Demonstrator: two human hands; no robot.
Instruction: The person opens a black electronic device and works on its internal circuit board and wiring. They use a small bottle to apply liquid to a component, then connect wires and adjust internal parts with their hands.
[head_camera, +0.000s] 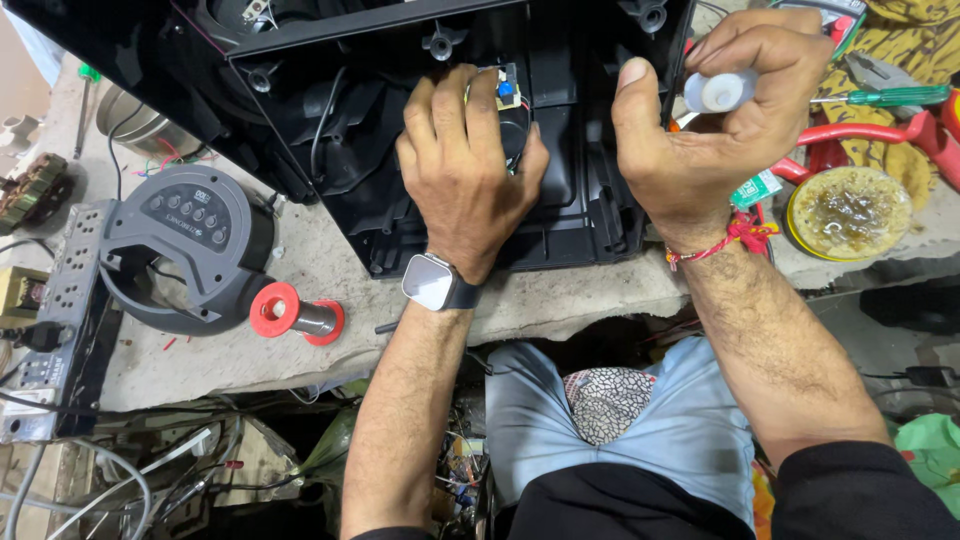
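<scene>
A large black plastic housing (400, 120) lies open on a worn worktable (320, 260). My left hand (465, 160), with a smartwatch on the wrist, presses palm down inside the housing, fingers resting on a small circuit board (507, 92) with a blue part and thin wires. My right hand (715, 110), a red thread around the wrist, is closed around a small white tube or bottle (720, 92) just right of the board, above the housing's right edge.
A grey round control unit (190, 245) and a red solder spool (295, 315) lie at left, beside a grey power strip (60, 310). At right are a green-handled screwdriver (900, 96), red-handled pliers (860, 135) and a round tin of flux (848, 212). Tangled wires hang below the table edge.
</scene>
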